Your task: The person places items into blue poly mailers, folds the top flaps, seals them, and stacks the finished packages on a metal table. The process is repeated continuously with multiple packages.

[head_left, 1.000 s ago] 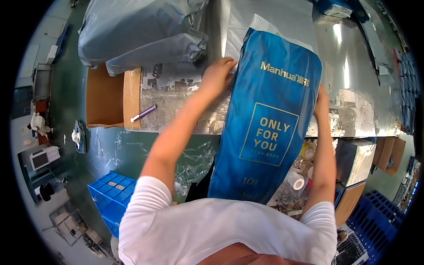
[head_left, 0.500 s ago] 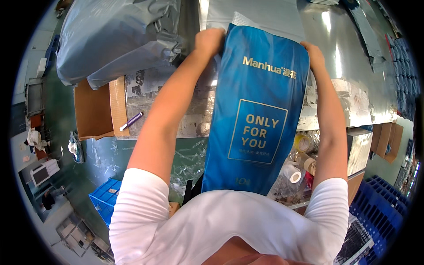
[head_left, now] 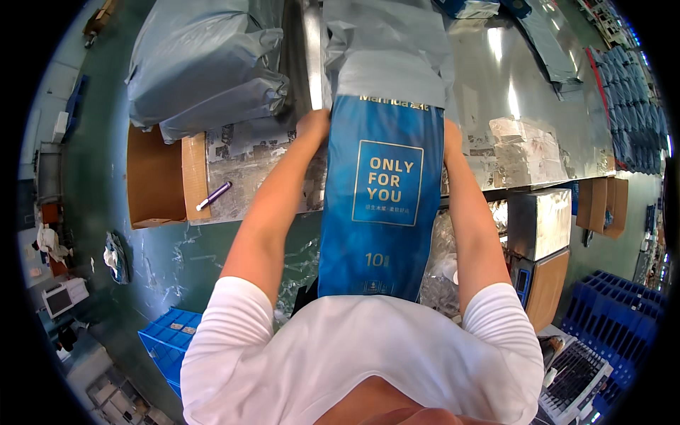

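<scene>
A long blue package with gold print leans from my chest onto the metal table. Its far end is inside a grey plastic mailing bag, whose mouth lies across the gold lettering. My left hand is closed at the package's left side, by the corner of the bag's mouth. On the opposite side, my right hand grips the package's right edge, close to the bag. The fingers of both hands are partly hidden behind the package and bag.
Left of my arms, a full grey plastic bag stands on the metal table. An open cardboard box and a purple marker are near the table's front edge. A blue crate sits on the floor; blue pallets lie to the right.
The package's far end has gone into the grey bag, which now covers its top lettering. Both hands have come nearer to me and closer together along the package's sides.
</scene>
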The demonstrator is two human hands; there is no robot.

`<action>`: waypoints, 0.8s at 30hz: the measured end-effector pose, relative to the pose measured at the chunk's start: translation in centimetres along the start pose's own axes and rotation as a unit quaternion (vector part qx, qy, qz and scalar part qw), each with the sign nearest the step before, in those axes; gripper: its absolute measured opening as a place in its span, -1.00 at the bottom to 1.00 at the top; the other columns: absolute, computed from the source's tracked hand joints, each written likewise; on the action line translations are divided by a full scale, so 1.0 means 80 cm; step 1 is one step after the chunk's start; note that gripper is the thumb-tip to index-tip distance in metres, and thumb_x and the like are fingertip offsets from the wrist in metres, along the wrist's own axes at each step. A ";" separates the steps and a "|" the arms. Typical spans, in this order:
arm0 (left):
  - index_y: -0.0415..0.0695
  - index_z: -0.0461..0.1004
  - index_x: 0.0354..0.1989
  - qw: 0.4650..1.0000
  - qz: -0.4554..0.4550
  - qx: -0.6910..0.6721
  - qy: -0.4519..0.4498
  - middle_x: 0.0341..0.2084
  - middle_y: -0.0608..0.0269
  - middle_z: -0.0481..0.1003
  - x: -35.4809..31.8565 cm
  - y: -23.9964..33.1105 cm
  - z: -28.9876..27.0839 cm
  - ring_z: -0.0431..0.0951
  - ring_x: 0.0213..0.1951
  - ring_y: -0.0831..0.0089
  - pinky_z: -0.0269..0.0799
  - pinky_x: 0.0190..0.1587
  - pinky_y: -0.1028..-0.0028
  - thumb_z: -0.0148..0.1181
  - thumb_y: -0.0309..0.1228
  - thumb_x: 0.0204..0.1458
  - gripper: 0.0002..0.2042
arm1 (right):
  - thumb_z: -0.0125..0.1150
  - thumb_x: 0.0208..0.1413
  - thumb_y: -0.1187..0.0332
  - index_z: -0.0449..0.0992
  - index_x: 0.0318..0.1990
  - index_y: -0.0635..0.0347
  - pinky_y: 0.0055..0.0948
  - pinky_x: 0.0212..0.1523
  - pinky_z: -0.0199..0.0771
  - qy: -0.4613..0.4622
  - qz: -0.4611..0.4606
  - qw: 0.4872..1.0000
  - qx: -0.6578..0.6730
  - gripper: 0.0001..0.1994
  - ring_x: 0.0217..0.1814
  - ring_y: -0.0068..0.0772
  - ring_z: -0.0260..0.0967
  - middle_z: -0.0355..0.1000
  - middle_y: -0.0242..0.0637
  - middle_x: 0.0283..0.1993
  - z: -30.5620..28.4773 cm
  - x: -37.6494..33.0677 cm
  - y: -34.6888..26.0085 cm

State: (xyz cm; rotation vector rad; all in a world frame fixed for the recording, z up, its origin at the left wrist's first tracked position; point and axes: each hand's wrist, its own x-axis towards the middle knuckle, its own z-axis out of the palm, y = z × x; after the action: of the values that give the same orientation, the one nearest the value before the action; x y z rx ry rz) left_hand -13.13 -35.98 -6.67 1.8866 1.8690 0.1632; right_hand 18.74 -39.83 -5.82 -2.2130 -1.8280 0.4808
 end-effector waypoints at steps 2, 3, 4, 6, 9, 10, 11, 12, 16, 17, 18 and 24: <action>-0.11 0.49 -0.39 0.996 0.057 0.045 -0.049 -0.40 -0.01 0.48 -0.040 -0.011 -0.002 0.49 -0.31 0.09 0.39 -0.28 0.22 0.04 -0.39 -0.18 -0.82 | -0.04 -0.06 0.24 0.46 -0.31 0.24 -0.15 -0.24 0.35 -0.088 -0.022 0.993 -0.079 -0.73 -0.18 0.04 0.35 0.42 0.01 -0.28 0.005 -0.030 0.029; -0.12 0.49 -0.42 0.992 0.087 0.065 -0.066 -0.42 0.00 0.48 -0.077 -0.018 -0.002 0.49 -0.33 0.08 0.40 -0.29 0.21 0.04 -0.37 -0.18 -0.83 | -0.02 -0.07 0.28 0.46 -0.31 0.23 -0.15 -0.24 0.35 -0.174 -0.043 0.976 -0.121 -0.76 -0.19 0.05 0.35 0.41 0.02 -0.29 -0.007 -0.057 0.021; -0.14 0.50 -0.47 0.991 0.067 0.074 -0.088 -0.46 0.02 0.49 -0.118 -0.012 -0.013 0.50 -0.36 0.08 0.40 -0.31 0.21 0.05 -0.34 -0.18 -0.83 | 0.01 -0.09 0.32 0.46 -0.31 0.22 -0.14 -0.24 0.36 -0.257 -0.061 0.951 -0.163 -0.78 -0.20 0.06 0.35 0.41 0.04 -0.30 -0.022 -0.092 0.013; -0.20 0.47 -0.45 0.988 0.050 0.009 -0.146 -0.49 -0.06 0.47 -0.181 -0.030 -0.005 0.47 -0.34 0.02 0.38 -0.28 0.18 0.03 -0.28 -0.12 -0.77 | 0.03 -0.12 0.39 0.45 -0.33 0.22 -0.13 -0.27 0.36 -0.205 -0.113 0.972 -0.030 -0.82 -0.25 0.09 0.34 0.39 0.07 -0.34 -0.009 -0.167 0.047; -0.19 0.45 -0.43 0.990 0.051 -0.047 -0.123 -0.52 -0.09 0.44 -0.253 -0.049 0.015 0.46 -0.39 -0.01 0.36 -0.32 0.15 0.08 -0.27 -0.12 -0.78 | 0.02 -0.12 0.41 0.41 -0.36 0.28 -0.24 -0.33 0.33 -0.233 -0.049 0.959 0.155 -0.84 -0.32 0.05 0.34 0.38 0.05 -0.41 -0.024 -0.245 0.042; -0.20 0.46 -0.45 0.991 0.051 -0.074 -0.101 -0.53 -0.10 0.44 -0.260 -0.052 0.025 0.46 -0.40 -0.01 0.37 -0.33 0.15 0.08 -0.27 -0.13 -0.77 | 0.04 -0.13 0.39 0.41 -0.35 0.29 -0.25 -0.32 0.33 -0.233 -0.029 0.956 0.174 -0.82 -0.31 0.05 0.35 0.38 0.05 -0.41 -0.012 -0.257 0.052; -0.21 0.47 -0.46 0.990 0.052 -0.101 -0.079 -0.53 -0.10 0.44 -0.261 -0.053 0.028 0.45 -0.41 -0.02 0.37 -0.33 0.16 0.08 -0.27 -0.14 -0.77 | 0.06 -0.13 0.36 0.41 -0.33 0.29 -0.25 -0.31 0.33 -0.233 -0.009 0.953 0.193 -0.79 -0.29 0.04 0.35 0.38 0.06 -0.41 -0.005 -0.261 0.055; -0.21 0.47 -0.46 0.991 0.058 -0.078 -0.091 -0.52 -0.11 0.44 -0.256 -0.054 0.028 0.46 -0.41 -0.02 0.37 -0.33 0.16 0.08 -0.27 -0.14 -0.77 | 0.09 -0.13 0.36 0.42 -0.31 0.31 -0.29 -0.28 0.33 -0.212 -0.034 0.959 0.187 -0.77 -0.28 -0.05 0.37 0.40 0.04 -0.37 0.001 -0.258 0.059; -0.20 0.47 -0.43 0.991 0.066 -0.030 -0.113 -0.50 -0.12 0.45 -0.225 -0.038 0.028 0.46 -0.38 -0.02 0.37 -0.32 0.16 0.06 -0.25 -0.13 -0.75 | 0.16 -0.11 0.31 0.44 -0.24 0.37 -0.37 -0.18 0.33 -0.103 -0.032 0.975 0.193 -0.69 -0.19 -0.24 0.39 0.44 -0.02 -0.25 0.011 -0.235 0.035; -0.20 0.47 -0.42 0.991 0.062 -0.028 -0.113 -0.49 -0.12 0.45 -0.224 -0.039 0.036 0.46 -0.37 -0.02 0.37 -0.31 0.16 0.05 -0.24 -0.13 -0.74 | 0.15 -0.10 0.31 0.44 -0.24 0.38 -0.40 -0.18 0.34 -0.056 -0.014 0.976 0.211 -0.69 -0.21 -0.29 0.39 0.46 -0.07 -0.25 0.026 -0.242 0.036; -0.20 0.46 -0.40 0.992 0.047 -0.050 -0.103 -0.49 -0.12 0.45 -0.230 -0.046 0.047 0.46 -0.36 -0.03 0.37 -0.31 0.15 0.03 -0.23 -0.11 -0.73 | 0.13 -0.07 0.29 0.43 -0.24 0.38 -0.40 -0.19 0.34 -0.092 0.015 0.958 0.271 -0.69 -0.23 -0.30 0.38 0.46 -0.09 -0.26 0.036 -0.263 0.042; -0.22 0.38 -0.18 0.950 0.000 -0.311 -0.025 -0.30 -0.17 0.43 -0.238 -0.082 0.101 0.43 -0.18 0.01 0.32 -0.15 0.28 -0.05 -0.24 0.02 -0.69 | 0.07 0.00 0.32 0.43 -0.27 0.41 -0.48 -0.27 0.37 -0.044 0.167 0.769 0.616 -0.73 -0.36 -0.50 0.33 0.45 -0.27 -0.34 0.036 -0.318 -0.005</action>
State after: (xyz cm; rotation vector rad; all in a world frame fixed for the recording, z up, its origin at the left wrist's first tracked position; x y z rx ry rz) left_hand -17.01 -56.69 -11.85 1.4337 1.5358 0.6202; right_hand 12.98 -64.76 -5.64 -1.4669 -0.6236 1.3624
